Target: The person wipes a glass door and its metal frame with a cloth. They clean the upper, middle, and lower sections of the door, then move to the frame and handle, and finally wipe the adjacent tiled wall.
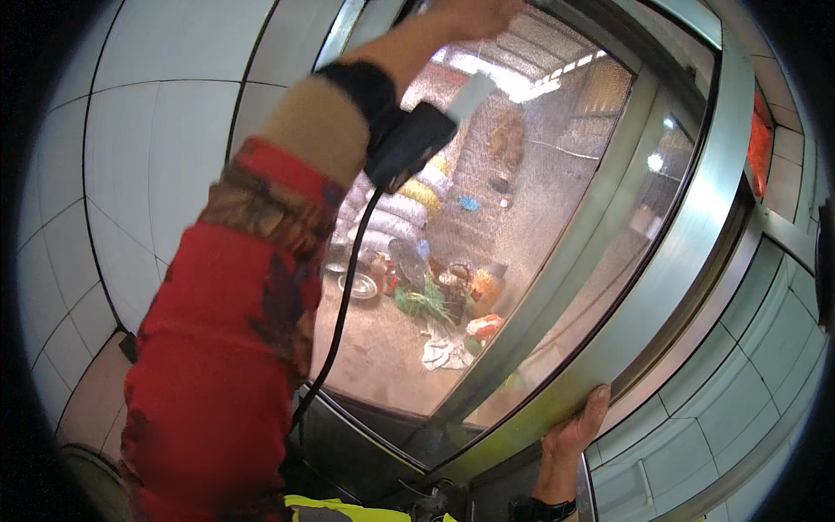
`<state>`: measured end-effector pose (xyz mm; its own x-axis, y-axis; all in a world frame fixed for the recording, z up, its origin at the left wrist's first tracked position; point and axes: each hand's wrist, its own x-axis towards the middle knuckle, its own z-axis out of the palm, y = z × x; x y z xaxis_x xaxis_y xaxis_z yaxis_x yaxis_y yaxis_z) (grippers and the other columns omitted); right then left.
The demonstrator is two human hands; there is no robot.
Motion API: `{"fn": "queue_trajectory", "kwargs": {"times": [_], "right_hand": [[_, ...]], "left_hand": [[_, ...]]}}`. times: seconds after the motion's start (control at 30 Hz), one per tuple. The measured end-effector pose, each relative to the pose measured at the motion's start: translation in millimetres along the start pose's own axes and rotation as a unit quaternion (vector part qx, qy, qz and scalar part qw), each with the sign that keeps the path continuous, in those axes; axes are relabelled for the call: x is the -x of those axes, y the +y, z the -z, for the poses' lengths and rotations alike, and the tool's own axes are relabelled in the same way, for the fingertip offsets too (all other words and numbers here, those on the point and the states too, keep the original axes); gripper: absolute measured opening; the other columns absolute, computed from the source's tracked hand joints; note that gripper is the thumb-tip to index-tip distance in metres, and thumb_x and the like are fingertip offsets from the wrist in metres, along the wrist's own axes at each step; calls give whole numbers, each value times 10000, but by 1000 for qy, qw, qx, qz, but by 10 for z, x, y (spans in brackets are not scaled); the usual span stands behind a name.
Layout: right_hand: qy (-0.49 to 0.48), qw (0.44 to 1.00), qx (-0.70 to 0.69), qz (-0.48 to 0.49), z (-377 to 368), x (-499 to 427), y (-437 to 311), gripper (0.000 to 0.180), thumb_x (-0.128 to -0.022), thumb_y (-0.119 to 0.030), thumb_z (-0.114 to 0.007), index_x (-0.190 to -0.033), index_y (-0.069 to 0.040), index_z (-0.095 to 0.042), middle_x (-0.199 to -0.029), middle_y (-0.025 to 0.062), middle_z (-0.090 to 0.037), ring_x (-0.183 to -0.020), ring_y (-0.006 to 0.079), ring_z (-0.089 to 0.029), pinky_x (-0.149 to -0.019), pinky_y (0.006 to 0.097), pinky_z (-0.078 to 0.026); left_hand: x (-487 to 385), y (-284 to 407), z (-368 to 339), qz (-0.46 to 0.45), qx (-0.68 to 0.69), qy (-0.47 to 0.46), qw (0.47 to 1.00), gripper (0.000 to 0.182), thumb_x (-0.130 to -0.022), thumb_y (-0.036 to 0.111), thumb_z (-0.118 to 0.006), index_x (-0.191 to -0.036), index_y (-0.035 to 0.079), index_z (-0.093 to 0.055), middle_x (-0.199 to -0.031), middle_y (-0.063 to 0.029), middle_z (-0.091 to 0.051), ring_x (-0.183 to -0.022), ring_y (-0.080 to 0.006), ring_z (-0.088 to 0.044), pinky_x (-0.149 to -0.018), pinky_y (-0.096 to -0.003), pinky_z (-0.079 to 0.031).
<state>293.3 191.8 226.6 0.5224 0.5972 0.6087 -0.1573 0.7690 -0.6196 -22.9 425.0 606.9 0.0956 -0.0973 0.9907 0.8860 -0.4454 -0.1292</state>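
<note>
My left hand (pixel 479 16) is raised in front of a glass pane (pixel 548 215) at the top of the view. It is blurred and partly cut off, so its fingers and anything in them cannot be made out. A black device (pixel 414 147) with a cable (pixel 342 307) sits at the left wrist, above a red patterned sleeve (pixel 215 313). Lower right, my right hand (pixel 577 424) grips the edge of a brushed-metal door or window frame (pixel 659 307), its thumb along the outer side. The rest of its fingers are mostly hidden.
Pale tiled walls (pixel 163 143) flank the frame on both sides. Through the glass appear stacked sacks (pixel 385 212), a metal basin (pixel 358 286), green plants (pixel 427 300) and a white cloth (pixel 447 352) on the floor. Something orange-red (pixel 760 147) shows at far right.
</note>
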Motion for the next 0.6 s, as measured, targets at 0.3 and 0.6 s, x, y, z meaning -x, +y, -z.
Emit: {"fn": "queue_trajectory", "kwargs": {"times": [0.3, 0.6], "right_hand": [[-24, 1000, 12, 1, -17, -4, -1, 417, -987, -317, -505, -1297, -44, -450, -1156, 59, -547, -1038, 181, -529, -882, 328, -447], [-41, 999, 22, 19, -72, 53, -56, 368, -997, -342, -488, -1213, -45, -485, -1052, 32, -550, -951, 142, -531, -820, 287, -450]], "left_hand": [[2018, 10, 57, 27, -18, 89, 995, 586, -915, 220, -523, -1467, 204, -327, -1453, -255, -314, -1341, -415, -325, -1088, -541, -249], [5923, 1036, 576, 261, 73, -22, 962, 558, -974, 268, -350, -1392, -100, -324, -1440, -401, -197, -1328, -550, -221, -1055, -626, -180]]}}
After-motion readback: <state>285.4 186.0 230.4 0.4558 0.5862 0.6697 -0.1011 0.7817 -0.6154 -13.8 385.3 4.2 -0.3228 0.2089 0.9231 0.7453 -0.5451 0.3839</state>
